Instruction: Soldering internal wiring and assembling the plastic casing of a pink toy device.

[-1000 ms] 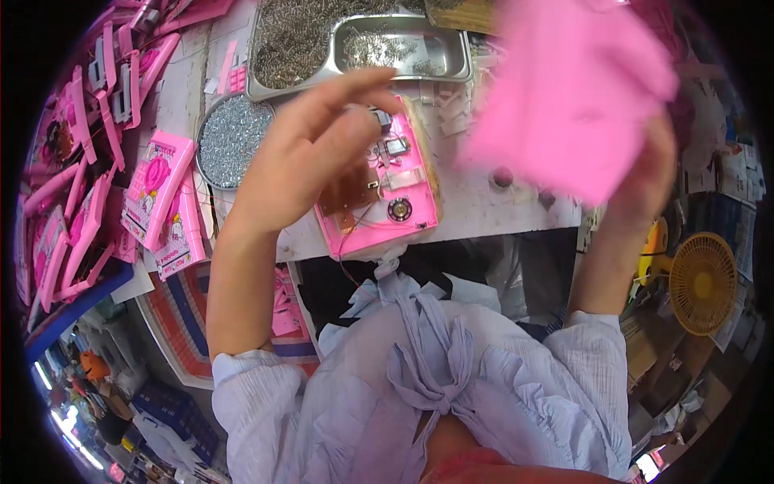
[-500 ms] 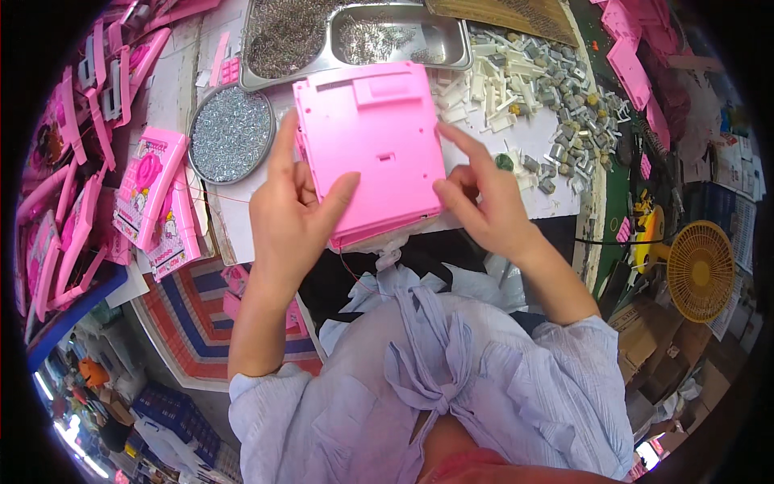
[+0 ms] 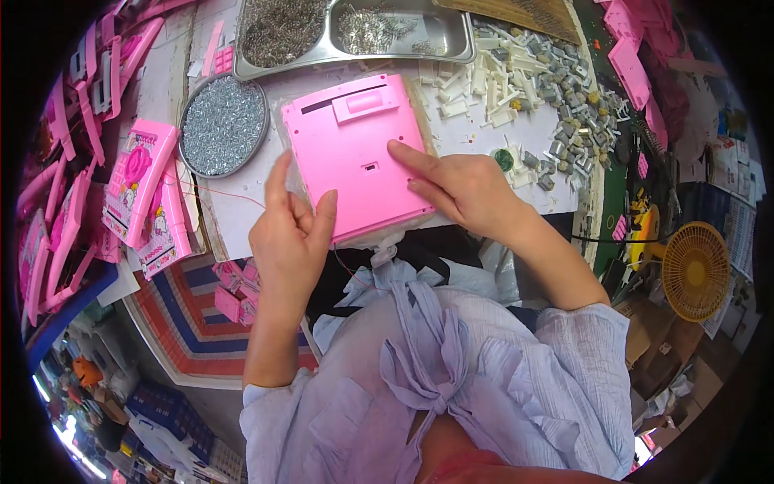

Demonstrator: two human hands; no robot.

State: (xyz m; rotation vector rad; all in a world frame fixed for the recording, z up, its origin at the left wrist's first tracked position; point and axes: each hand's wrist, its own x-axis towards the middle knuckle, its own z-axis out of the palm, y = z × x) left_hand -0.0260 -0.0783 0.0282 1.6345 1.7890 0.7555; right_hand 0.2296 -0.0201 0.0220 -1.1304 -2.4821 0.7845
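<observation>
A pink case lies back-up at the worktop's near edge, apparently closed; no screws show in it yet, though a dish of screws sits just left. The left hand rests open against its lower left edge. The right hand presses flat fingers on its right side.

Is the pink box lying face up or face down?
Face down. The pink box lies flat on the table, its plain back with a small hatch upward, under the left hand and right hand.

Before us, a round dish of screws, a 2-compartment steel tray, our yellow fan at right.
</observation>
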